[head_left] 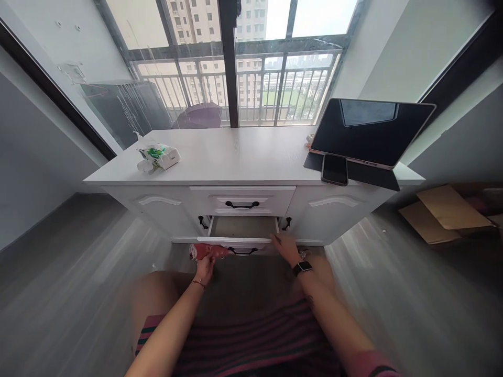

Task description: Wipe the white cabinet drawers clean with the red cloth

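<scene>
A red roll with a pale open end [199, 251], perhaps of plastic film or bags, lies in my left hand [205, 267], whose fingers are closed around it. It is just in front of the pulled-out lower drawer [220, 241], at the left of the black drawer handle [242, 252]. At the drawer's right front corner is my right hand [286, 248], with fingers over the top edge of its front. Inside the drawer, the visible floor is bare. Above it, the upper drawer [204, 201] is closed.
On the white cabinet top [239, 157] sit a tissue pack [159, 157] at left, and a tablet on a stand [369, 131] with a phone [335, 170] at right. An opened cardboard box [451, 214] is on the floor at right. Windows rise behind the cabinet.
</scene>
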`<state>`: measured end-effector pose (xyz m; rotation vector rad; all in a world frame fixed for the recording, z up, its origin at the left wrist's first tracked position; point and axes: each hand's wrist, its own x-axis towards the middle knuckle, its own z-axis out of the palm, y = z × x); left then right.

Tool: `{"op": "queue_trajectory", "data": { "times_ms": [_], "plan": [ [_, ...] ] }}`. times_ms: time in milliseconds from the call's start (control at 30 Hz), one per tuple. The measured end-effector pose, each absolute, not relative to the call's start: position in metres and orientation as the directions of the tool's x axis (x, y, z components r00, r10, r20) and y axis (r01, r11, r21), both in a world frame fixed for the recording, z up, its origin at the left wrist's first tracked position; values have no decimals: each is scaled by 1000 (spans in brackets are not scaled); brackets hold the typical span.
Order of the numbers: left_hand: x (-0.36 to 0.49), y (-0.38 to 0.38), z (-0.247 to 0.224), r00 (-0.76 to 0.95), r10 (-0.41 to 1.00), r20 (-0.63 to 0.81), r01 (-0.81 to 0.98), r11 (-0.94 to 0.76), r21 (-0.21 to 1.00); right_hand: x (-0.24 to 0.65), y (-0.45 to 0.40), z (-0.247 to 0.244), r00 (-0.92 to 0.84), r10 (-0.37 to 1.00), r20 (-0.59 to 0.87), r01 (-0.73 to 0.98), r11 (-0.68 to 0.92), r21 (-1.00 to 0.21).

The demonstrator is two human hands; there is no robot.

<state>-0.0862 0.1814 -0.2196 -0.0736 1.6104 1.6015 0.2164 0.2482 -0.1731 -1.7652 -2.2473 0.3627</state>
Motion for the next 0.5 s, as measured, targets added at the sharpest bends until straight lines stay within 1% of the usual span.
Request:
{"op": "queue_trajectory", "data": {
  "times_ms": [233,500],
  "plan": [
    [-61,187,-201,-561,563,-607,-643,165,748,214,251,-172,-206,978,44,917,208,-341],
    [-10,189,-201,-456,632,-627,-676,213,706,216,254,-175,-203,978,47,910,206,-361]
  ]
}}
